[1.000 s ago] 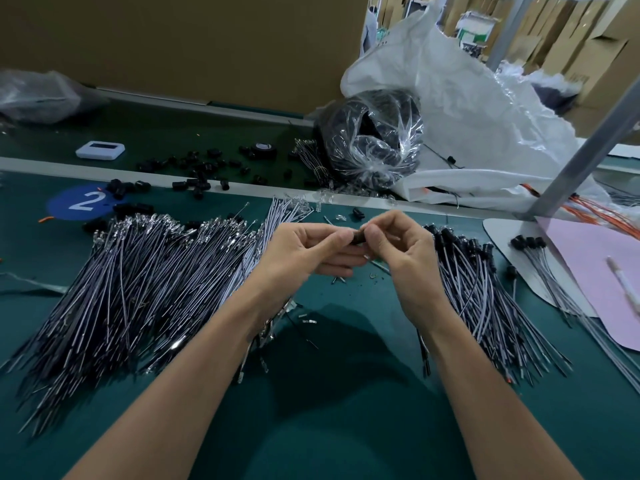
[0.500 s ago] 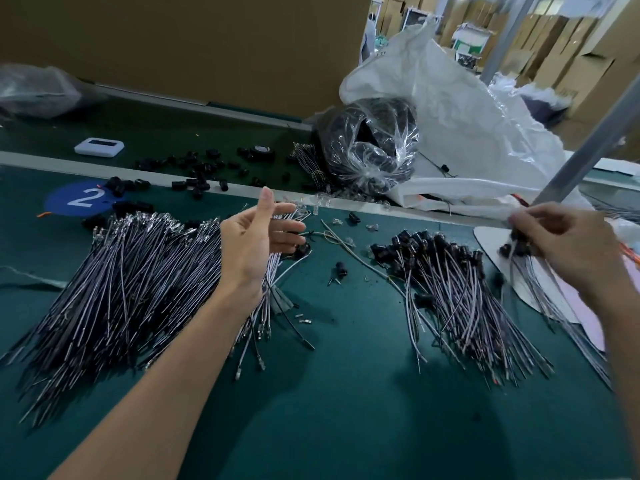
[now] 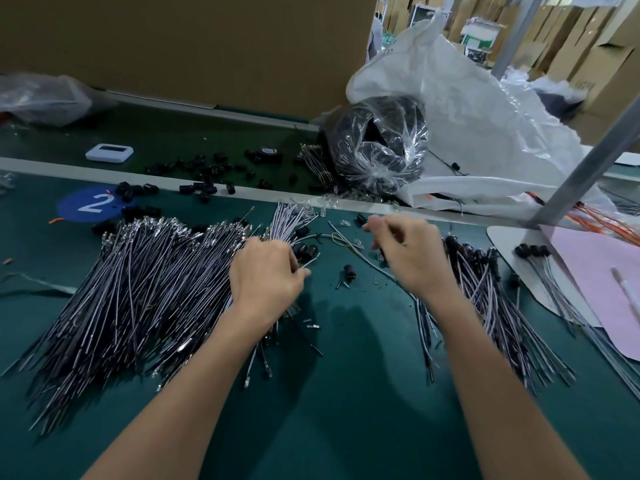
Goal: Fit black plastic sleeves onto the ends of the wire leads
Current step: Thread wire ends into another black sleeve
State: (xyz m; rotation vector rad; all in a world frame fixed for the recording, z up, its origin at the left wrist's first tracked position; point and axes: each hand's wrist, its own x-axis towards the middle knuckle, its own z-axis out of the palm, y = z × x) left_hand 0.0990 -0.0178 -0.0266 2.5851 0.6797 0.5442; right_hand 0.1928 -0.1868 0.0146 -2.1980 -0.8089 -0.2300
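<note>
— Green surface (image 3: 346,427), cardboard boxes (image 3: 588,57) stacked behind it: what is laid out?

— At 9 o'clock, a broad heap of bare wire leads (image 3: 138,289), metal tips fanned toward 12. At 3 o'clock, a smaller heap of sleeved leads (image 3: 485,292), black caps at their far ends.

— And the sleeves themselves?

— Loose black plastic sleeves (image 3: 207,169) are scattered at 11 o'clock along the far strip, near a white device (image 3: 109,153) and a blue disc marked 2 (image 3: 91,204). A few more lie just beside the fingertips of the left hand. A single sleeve (image 3: 349,271) sits alone between the two hands.

— What are the hands doing?

— The left hand (image 3: 266,275) is palm down on the right edge of the bare heap, its grip curled round a few leads there. The right hand (image 3: 408,254) is at 1 o'clock of centre, beside the sleeved heap, with its fingers curled under. Its back faces the camera, so I cannot tell whether that grip pinches anything.

— Behind them?

— From 12 to 1 o'clock, a clear bag of black parts (image 3: 377,147) leans against a crumpled white sack (image 3: 485,109). A grey post (image 3: 588,161) slants across at 2 o'clock. A pink sheet (image 3: 602,282) lies at 3 o'clock, with orange wires (image 3: 620,223) just above it.
</note>
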